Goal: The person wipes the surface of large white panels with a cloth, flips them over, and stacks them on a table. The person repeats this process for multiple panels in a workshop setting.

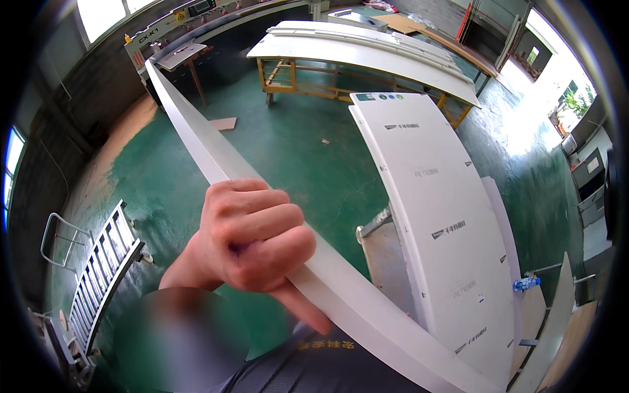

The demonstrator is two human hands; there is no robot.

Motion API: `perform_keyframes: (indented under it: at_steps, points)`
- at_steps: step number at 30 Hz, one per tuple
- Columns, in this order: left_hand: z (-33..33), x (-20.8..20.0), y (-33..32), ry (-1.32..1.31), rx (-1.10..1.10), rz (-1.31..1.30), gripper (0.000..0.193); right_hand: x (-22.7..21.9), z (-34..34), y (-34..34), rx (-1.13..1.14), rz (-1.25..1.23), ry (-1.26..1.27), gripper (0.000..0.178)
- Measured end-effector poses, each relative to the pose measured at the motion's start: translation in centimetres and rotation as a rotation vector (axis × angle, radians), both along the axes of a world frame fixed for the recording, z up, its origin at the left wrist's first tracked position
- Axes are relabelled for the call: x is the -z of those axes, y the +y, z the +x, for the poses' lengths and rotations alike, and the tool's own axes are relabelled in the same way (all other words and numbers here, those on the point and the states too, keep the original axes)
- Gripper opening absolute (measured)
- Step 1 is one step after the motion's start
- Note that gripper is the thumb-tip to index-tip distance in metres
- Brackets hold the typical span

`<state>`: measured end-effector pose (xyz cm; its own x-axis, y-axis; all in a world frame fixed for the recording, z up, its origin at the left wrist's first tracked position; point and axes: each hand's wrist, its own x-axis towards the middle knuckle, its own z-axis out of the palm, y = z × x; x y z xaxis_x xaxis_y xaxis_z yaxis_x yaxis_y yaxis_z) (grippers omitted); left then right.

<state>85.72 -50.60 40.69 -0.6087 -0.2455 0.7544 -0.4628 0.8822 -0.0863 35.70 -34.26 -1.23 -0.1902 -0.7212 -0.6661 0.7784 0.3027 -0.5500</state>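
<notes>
My left hand (255,239) is closed around a long, narrow white board (354,295). Its fingers curl over the board, and the thumb stretches along the near side. From the far upper left the board slants past my dark shirt (308,360) to the lower right edge of the picture. A blurred patch covers part of my left forearm. My right hand does not show.
To the right stands a stack of large white panels (432,177), with a water bottle (526,283) beside it. A long table (308,49) bearing white boards is at the back. A machine (170,36) stands far left, and a metal-slatted cart (105,275) nearer on the left.
</notes>
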Motion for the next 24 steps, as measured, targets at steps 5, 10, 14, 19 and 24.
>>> perform_keyframes:
  at_steps: [5,10,14,19,24]
  points:
    - [10.7,1.2,-3.3,0.005,-0.097,0.012,0.085,0.2,10.2,-6.0,-0.049,-0.005,-0.009,0.031]
    - [20.0,4.7,-6.3,0.151,-0.193,0.061,0.088,-0.5,18.8,-12.5,-0.091,-0.013,-0.016,0.032]
    - [25.6,7.6,-8.5,0.258,-0.338,0.075,0.087,0.5,25.0,-18.4,-0.130,-0.039,-0.070,0.032]
    - [30.7,12.9,-14.2,0.311,-0.519,0.142,0.087,2.3,28.7,-26.4,-0.159,-0.038,-0.086,0.033]
    - [34.1,15.5,-22.3,0.384,-0.660,0.141,0.087,3.9,31.2,-37.9,-0.224,-0.037,-0.093,0.033]
